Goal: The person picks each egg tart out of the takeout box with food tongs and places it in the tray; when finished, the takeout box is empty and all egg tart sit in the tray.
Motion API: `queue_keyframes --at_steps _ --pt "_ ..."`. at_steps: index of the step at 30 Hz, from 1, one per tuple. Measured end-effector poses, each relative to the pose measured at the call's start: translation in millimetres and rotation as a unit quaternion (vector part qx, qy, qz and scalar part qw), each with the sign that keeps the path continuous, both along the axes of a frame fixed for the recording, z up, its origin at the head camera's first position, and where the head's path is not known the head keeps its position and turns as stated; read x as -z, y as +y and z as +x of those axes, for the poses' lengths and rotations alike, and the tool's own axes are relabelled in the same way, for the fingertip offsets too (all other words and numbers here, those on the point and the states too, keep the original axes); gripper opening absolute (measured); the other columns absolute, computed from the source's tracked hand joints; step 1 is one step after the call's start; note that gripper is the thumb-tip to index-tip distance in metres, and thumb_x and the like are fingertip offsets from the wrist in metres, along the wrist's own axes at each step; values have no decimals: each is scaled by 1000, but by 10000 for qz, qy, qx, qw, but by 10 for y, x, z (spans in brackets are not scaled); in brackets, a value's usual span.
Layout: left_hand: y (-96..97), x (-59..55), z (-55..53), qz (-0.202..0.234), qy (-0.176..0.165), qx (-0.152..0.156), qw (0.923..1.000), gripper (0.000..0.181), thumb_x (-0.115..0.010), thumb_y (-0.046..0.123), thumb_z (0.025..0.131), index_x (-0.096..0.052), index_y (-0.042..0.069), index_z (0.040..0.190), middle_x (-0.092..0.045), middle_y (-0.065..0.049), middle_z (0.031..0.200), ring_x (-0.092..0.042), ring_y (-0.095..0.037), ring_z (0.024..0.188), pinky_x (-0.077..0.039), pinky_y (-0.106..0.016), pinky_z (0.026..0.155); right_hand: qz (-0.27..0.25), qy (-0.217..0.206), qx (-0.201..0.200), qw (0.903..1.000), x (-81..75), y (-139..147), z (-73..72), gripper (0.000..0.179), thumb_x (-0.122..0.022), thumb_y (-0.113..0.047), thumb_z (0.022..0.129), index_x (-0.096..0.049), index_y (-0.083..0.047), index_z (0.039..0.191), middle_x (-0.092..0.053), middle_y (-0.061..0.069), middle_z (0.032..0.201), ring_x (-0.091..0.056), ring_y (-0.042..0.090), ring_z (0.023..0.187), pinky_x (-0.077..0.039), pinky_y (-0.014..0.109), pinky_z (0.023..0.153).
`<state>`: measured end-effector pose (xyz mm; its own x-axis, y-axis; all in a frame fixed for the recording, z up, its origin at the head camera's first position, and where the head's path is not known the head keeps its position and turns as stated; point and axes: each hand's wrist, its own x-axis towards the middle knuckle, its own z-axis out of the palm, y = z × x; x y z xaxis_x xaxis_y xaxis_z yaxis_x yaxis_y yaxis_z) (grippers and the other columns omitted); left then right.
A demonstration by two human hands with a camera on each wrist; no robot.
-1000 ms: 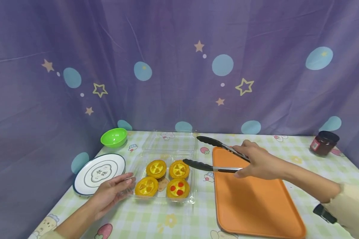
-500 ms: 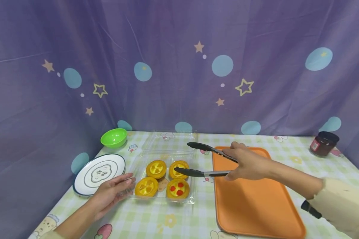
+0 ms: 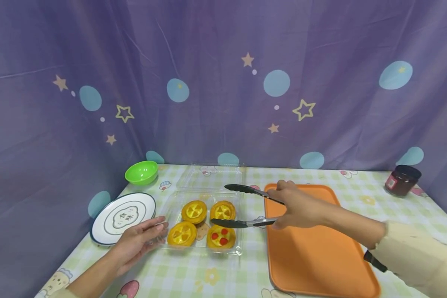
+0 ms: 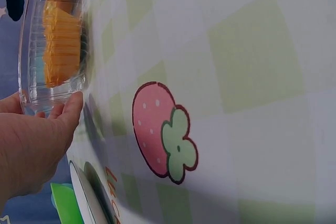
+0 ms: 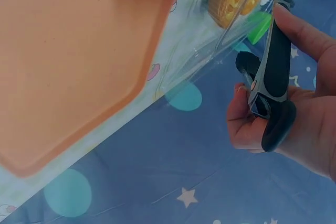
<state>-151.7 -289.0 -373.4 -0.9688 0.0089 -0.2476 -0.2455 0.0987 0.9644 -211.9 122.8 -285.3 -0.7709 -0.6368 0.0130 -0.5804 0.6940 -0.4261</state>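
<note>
My right hand [image 3: 296, 205] holds kitchen tongs [image 5: 278, 59] with black tips, seen in the head and right wrist views. The tongs are spread; the nearer black tip [image 3: 229, 224] hangs over the right-hand tarts, the farther one [image 3: 240, 188] behind them. A clear hinged plastic box [image 3: 239, 244] lies with its lid [image 3: 212, 178] folded back. Inside sit several tarts, three with yellow tops [image 3: 193, 212] and one with red spots [image 3: 220, 237]. My left hand [image 3: 138, 240] rests with fairly straight fingers against the box's left wall; the left wrist view shows fingertips [image 4: 75, 109] at its side.
An orange tray [image 3: 313, 256] lies under my right forearm. Left of the box is a white plate [image 3: 141, 203] with a dark rim, with a green bowl [image 3: 141, 173] behind it. A dark jar [image 3: 402, 180] stands at the far right. A curtain [image 3: 208, 82] borders the table.
My right hand has moved left and slightly down with the tongs, bringing the lower tip over the tarts. The left hand and the box have stayed in place.
</note>
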Motion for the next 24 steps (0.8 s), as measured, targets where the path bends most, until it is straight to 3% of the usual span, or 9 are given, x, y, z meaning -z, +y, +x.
queue_keyframes --at_steps 6,9,11,16,24 --pt "8 13 -4 -27 -22 -27 10000 64 -59 28 97 -33 -4 146 -42 -22 146 -50 -28 126 -49 -38 100 220 52 -140 9996 43 -136 0 67 -84 -20 73 -55 2 130 -44 5 100 -37 23 95 -42 32 72" --pt "14 10 -11 -28 -28 -34 10000 64 -59 28 97 -33 -3 146 -41 -22 146 -50 -29 127 -49 -37 100 331 62 -163 9993 51 -191 2 58 -85 -20 72 -58 2 119 -44 6 101 -39 27 101 -44 36 77" --pt "17 6 -13 -19 -29 -37 10000 63 -59 28 97 -33 -3 146 -41 -23 146 -50 -29 127 -49 -38 100 439 30 -105 9990 53 -224 7 55 -85 -20 71 -59 2 115 -44 7 99 -39 28 101 -44 38 77" --pt "20 -4 -10 -19 -32 -38 10000 61 -57 26 98 -33 -3 146 -42 -22 145 -50 -29 127 -49 -39 100 825 -178 120 9964 46 -298 27 60 -85 -21 73 -56 4 120 -44 8 100 -37 27 98 -44 39 77" --pt "11 -4 1 -25 -16 -15 10000 62 -57 27 98 -33 -3 147 -43 -21 145 -51 -28 126 -49 -39 100 1242 -352 172 9915 -33 -412 52 36 -82 -22 75 -57 -5 93 -42 8 100 -37 27 98 -44 39 73"
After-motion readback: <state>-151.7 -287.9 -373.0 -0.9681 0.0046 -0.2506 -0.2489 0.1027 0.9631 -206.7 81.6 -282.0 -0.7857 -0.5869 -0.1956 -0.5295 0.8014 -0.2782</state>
